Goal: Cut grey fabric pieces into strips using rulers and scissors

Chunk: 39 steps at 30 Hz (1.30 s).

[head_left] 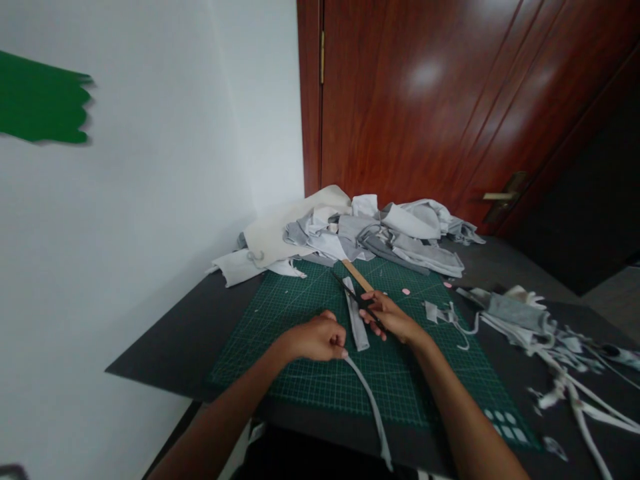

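My left hand (320, 338) is closed on the end of a narrow light-grey fabric strip (371, 393), which hangs down past the table's front edge. In my right hand (387, 315) is a pair of black scissors (351, 292), its fingers through the handles and the blades pointing up and left. A folded, wider grey fabric strip (357, 323) lies on the green cutting mat (300, 381), between my hands and partly under the scissors. Just beyond the right hand lies a wooden ruler (357, 275), its near end hidden by the fingers.
A heap of white and grey cloth (360, 230) fills the table's back, against the wall and door (400, 100). Fabric scraps (455, 319) lie on the mat's right side. More strips and offcuts (530, 327) are piled on the black table (185, 333) at the right.
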Tool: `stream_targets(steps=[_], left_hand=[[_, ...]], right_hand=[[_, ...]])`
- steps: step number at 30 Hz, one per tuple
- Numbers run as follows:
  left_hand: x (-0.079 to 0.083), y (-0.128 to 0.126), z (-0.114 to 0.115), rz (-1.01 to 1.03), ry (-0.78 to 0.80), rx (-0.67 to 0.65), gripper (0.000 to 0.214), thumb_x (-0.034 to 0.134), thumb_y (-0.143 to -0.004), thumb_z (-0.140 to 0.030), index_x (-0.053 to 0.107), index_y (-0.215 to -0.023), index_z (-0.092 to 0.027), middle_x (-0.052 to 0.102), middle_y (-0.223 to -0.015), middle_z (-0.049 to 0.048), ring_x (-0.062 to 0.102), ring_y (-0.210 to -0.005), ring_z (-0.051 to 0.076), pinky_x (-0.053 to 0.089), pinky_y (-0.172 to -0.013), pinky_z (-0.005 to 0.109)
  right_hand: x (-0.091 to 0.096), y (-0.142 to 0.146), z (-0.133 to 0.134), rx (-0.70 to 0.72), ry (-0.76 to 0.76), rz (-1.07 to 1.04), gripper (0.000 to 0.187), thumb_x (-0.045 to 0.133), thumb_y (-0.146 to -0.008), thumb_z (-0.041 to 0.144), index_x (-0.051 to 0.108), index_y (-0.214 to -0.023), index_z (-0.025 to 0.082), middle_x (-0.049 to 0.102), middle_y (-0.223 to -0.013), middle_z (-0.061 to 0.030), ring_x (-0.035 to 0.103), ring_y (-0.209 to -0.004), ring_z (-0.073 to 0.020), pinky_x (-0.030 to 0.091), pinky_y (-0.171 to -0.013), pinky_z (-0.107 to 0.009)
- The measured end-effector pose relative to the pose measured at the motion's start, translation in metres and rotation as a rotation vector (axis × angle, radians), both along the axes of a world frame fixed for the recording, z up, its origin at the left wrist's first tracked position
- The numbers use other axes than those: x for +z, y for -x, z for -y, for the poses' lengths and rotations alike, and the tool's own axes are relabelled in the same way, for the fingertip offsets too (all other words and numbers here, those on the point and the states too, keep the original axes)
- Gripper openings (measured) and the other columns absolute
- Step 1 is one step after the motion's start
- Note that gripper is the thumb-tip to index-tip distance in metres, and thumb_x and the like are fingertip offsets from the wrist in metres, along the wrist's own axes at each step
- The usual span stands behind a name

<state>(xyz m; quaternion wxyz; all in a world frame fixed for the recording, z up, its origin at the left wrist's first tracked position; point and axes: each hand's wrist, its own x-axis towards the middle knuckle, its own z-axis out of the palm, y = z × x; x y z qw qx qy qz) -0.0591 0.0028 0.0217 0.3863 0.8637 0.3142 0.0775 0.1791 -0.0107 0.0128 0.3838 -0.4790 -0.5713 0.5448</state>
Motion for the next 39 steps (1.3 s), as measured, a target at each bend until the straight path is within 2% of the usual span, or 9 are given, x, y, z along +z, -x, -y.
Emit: stream_targets(steps=[1, 2, 7, 14, 23, 28, 32, 34, 39], left_hand=[[0.003, -0.003, -0.019, -0.01, 0.257, -0.084, 0.023, 0.084, -0.076, -0.027, 0.064, -0.07, -0.018, 0.057, -0.066, -0.002, 0.059, -0.083, 0.018, 0.044, -0.071, 0.026], [0.004, -0.004, -0.037, -0.011, 0.365, -0.139, 0.029, 0.086, -0.074, -0.038, 0.066, -0.072, -0.017, 0.059, -0.064, -0.0024, 0.057, -0.07, 0.015, 0.044, -0.064, 0.025], [-0.002, 0.001, -0.087, 0.168, 0.592, -0.141, 0.056, 0.084, -0.067, -0.068, 0.061, -0.077, -0.017, 0.059, -0.065, -0.002, 0.054, -0.057, 0.012, 0.046, -0.052, 0.024], [-0.014, 0.001, -0.076, 0.6, 0.738, -0.024, 0.049, 0.083, -0.077, -0.056, 0.054, -0.08, -0.017, 0.062, -0.073, 0.0017, 0.061, -0.068, 0.014, 0.049, -0.065, 0.027], [-0.02, -0.027, -0.051, 0.896, 0.891, 0.035, 0.047, 0.087, -0.074, -0.051, 0.056, -0.079, -0.017, 0.058, -0.072, 0.0011, 0.062, -0.073, 0.017, 0.045, -0.067, 0.028], [-0.02, -0.037, -0.04, 0.995, 0.915, 0.101, 0.043, 0.086, -0.077, -0.047, 0.056, -0.078, -0.017, 0.061, -0.073, 0.0023, 0.061, -0.071, 0.015, 0.043, -0.063, 0.026], [-0.019, -0.042, -0.035, 0.998, 0.873, 0.187, 0.044, 0.087, -0.076, -0.049, 0.057, -0.081, -0.017, 0.067, -0.081, 0.0049, 0.06, -0.069, 0.012, 0.041, -0.058, 0.023], [-0.019, -0.044, -0.034, 0.996, 0.836, 0.241, 0.046, 0.087, -0.075, -0.051, 0.057, -0.082, -0.017, 0.065, -0.081, 0.0028, 0.057, -0.065, 0.01, 0.04, -0.056, 0.021], [-0.026, -0.047, -0.042, 0.958, 0.626, 0.36, 0.052, 0.077, -0.078, -0.065, 0.057, -0.086, -0.018, 0.058, -0.074, -0.0013, 0.054, -0.06, 0.01, 0.038, -0.052, 0.021]], right_hand=[[-0.002, -0.005, -0.003, -0.037, -0.031, 0.01, 0.055, 0.076, -0.077, 0.045, 0.046, -0.117, 0.023, 0.06, -0.068, 0.0104, 0.05, -0.041, -0.009, 0.037, -0.033, -0.018], [-0.004, -0.011, -0.008, -0.084, -0.073, 0.024, 0.054, 0.076, -0.077, 0.043, 0.047, -0.117, 0.023, 0.062, -0.071, 0.0089, 0.053, -0.043, -0.0101, 0.038, -0.035, -0.019], [-0.015, -0.042, -0.026, -0.335, -0.35, 0.364, 0.035, 0.068, -0.08, 0.024, 0.06, -0.113, 0.021, 0.075, -0.098, -0.0061, 0.073, -0.088, -0.021, 0.058, -0.077, -0.033], [-0.008, -0.076, -0.022, -0.341, -0.426, 0.925, 0.036, 0.062, -0.085, 0.017, 0.068, -0.121, 0.017, 0.077, -0.108, -0.0127, 0.073, -0.099, -0.0274, 0.053, -0.088, -0.036], [-0.013, -0.08, -0.016, -0.21, -0.43, 1.034, 0.033, 0.066, -0.083, 0.012, 0.072, -0.115, 0.017, 0.074, -0.116, -0.0112, 0.069, -0.108, -0.0244, 0.048, -0.096, -0.03], [0.001, -0.067, -0.001, -0.228, -0.47, 1.162, 0.024, 0.057, -0.089, 0.009, 0.074, -0.104, 0.018, 0.076, -0.108, -0.0134, 0.071, -0.102, -0.0259, 0.047, -0.094, -0.034], [0.011, -0.03, 0.008, -0.318, -0.603, 0.78, 0.027, 0.05, -0.101, 0.028, 0.071, -0.115, 0.018, 0.075, -0.114, -0.0143, 0.069, -0.106, -0.0269, 0.049, -0.094, -0.037], [0.009, -0.007, 0.009, -0.225, -0.58, 0.483, 0.035, 0.049, -0.103, 0.043, 0.069, -0.12, 0.019, 0.075, -0.108, -0.0098, 0.07, -0.095, -0.0234, 0.052, -0.084, -0.033], [0.0, 0.017, 0.003, -0.08, -0.456, 0.223, 0.036, 0.057, -0.097, 0.052, 0.068, -0.086, 0.019, 0.062, -0.07, 0.0015, 0.055, -0.059, -0.0136, 0.043, -0.056, -0.025]])
